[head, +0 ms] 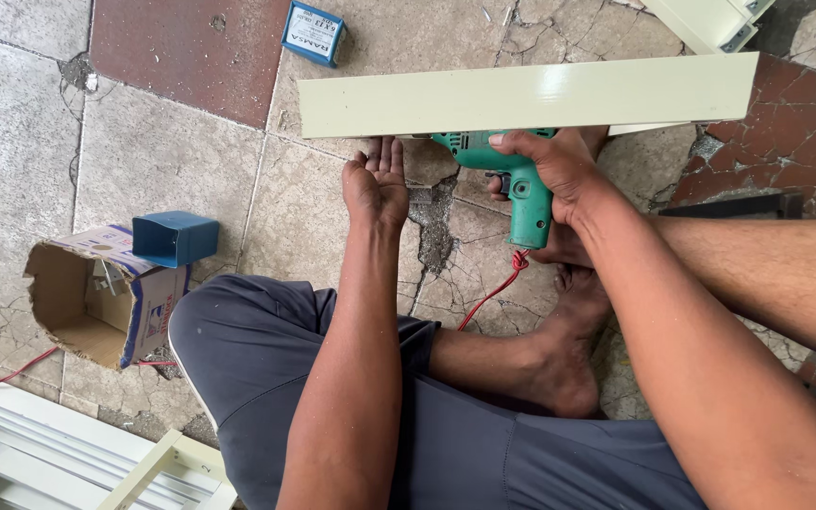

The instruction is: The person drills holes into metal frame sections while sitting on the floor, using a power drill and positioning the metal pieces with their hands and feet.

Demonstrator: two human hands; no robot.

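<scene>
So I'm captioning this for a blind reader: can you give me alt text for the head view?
Seen from above, a person sitting on a cracked tile floor grips a green electric drill in the right hand, its front end under a long cream metal strip. The open left hand rests against the strip's edge. A torn cardboard box lies at left.

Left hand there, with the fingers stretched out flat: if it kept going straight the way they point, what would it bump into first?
The left hand points toward the long cream-coloured panel, and its fingertips are already at the panel's near edge. That panel would probably be met first, though the picture does not show whether the fingers sit level with it or slightly beneath.
</scene>
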